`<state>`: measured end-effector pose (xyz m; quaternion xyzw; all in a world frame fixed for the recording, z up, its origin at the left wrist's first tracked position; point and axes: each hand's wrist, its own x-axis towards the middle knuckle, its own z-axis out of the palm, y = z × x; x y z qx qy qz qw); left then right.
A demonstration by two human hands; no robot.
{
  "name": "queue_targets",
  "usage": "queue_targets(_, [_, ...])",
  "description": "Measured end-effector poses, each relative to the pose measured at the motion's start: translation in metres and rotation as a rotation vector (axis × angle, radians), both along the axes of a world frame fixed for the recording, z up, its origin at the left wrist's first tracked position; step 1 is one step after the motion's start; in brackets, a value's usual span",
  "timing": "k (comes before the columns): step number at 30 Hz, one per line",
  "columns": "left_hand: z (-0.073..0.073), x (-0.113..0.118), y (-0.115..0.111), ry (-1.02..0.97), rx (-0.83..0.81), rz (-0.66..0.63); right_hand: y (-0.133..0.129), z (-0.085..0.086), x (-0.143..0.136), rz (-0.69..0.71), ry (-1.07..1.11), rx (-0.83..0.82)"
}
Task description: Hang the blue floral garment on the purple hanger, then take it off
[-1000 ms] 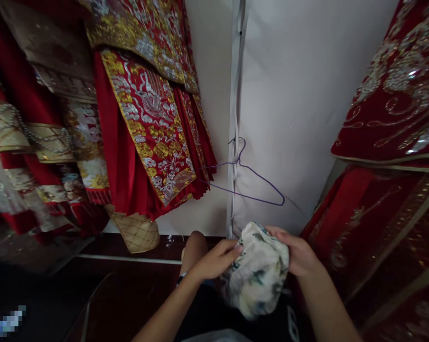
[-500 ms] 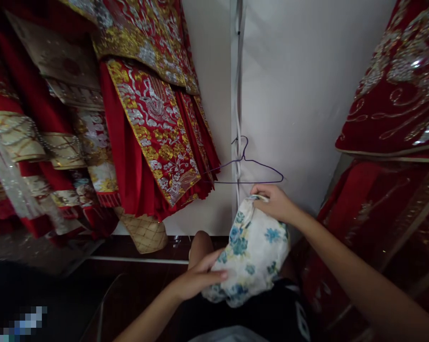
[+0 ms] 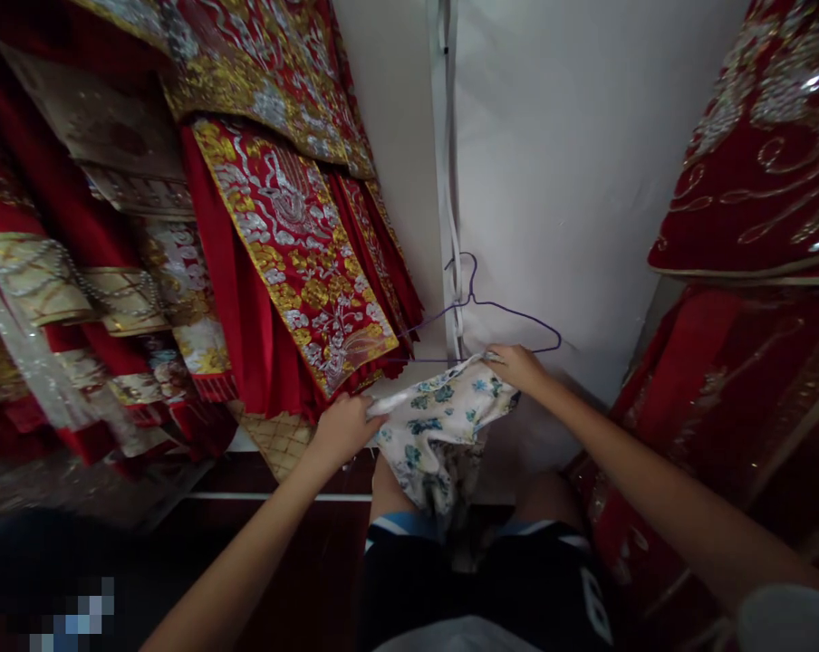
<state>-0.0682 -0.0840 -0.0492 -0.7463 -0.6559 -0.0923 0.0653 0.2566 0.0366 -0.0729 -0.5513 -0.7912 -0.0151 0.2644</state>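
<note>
a person in black shorts (image 3: 409, 589) held a white garment (image 3: 437, 407) printed with blue-green flowers, its upper edge stretched between 2 bare hands near a purple wire hanger (image 3: 472, 288); whether cloth and hanger touched could not be told. the left hand (image 3: 342, 429) had its fingers closed around the garment's left end, while the right hand (image 3: 518, 369) pinched the opposite end beside the hanger's lower bar. the rest drooped in folds between the legs (image 3: 390, 489). at left hung a red skirt (image 3: 314, 272) embroidered in gold and silver; at right, a dark red garment (image 3: 756, 204) bore glittering scrollwork.
</note>
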Motion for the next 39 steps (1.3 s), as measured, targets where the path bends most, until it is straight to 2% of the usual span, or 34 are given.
queue_targets(3, [0.000,-0.001,0.011,-0.067,0.088,-0.058,-0.013,0.008,0.022,0.015,0.044,0.031])
queue_targets(7, [-0.003,0.012,0.019,-0.174,0.143,-0.217,-0.025,0.023,0.046,-0.042,0.041,0.055])
queue_targets(11, [-0.007,0.023,0.022,-0.245,0.271,-0.404,-0.035,0.032,0.057,-0.100,0.008,0.056])
queue_targets(14, [-0.004,0.026,0.024,-0.314,0.320,-0.438,-0.043,0.035,0.059,-0.089,0.010,0.053])
queue_targets(17, [0.007,0.029,0.028,-0.406,0.335,-0.454,-0.050,0.035,0.055,-0.062,-0.006,0.063])
queue_targets(21, [0.029,0.038,0.039,-0.470,0.386,-0.499,-0.055,0.034,0.047,-0.022,-0.009,0.049])
queue_targets(26, [0.053,0.059,0.077,-0.736,0.407,-0.513,-0.059,0.030,0.036,0.016,0.006,-0.003])
queue_targets(28, [0.058,0.071,0.094,-0.805,0.403,-0.562,-0.061,0.028,0.029,0.030,0.028,-0.020])
queue_targets(31, [0.061,0.087,0.108,-0.738,0.411,-0.616,-0.064,0.024,0.018,0.078,0.078,-0.050])
queue_targets(36, [0.055,0.092,0.103,-0.440,0.377,-0.371,-0.066,0.015,0.012,0.142,0.166,-0.067])
queue_targets(39, [0.049,0.085,0.097,-0.297,0.356,-0.316,-0.065,0.010,0.023,0.131,0.296,0.031])
